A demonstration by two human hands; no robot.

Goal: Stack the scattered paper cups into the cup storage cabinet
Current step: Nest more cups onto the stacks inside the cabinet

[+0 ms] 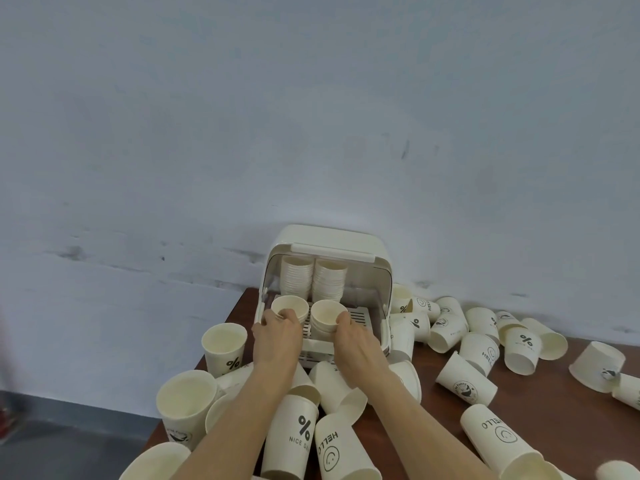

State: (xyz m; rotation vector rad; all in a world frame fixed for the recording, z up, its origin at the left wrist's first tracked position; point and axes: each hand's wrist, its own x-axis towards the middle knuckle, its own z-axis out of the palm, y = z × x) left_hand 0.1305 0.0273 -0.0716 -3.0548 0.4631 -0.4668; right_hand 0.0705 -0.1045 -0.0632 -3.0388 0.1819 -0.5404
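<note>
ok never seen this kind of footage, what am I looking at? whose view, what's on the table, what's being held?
There is one picture, from a wide-angle camera worn on a person's head, looking forward and down. No robot: two bare arms. The left hand grips a short cup stack, and the right hand grips another short stack, both at the open front of the cream storage cabinet. Two taller stacks already stand at the back inside. The brown table is covered in loose paper cups, some upright, many on their sides, printed with HELLO or a percent sign.

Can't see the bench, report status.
Left hand holds front-left stack; right hand holds front-right stack. Both in open cabinet. Loose cups crowd table.
</note>
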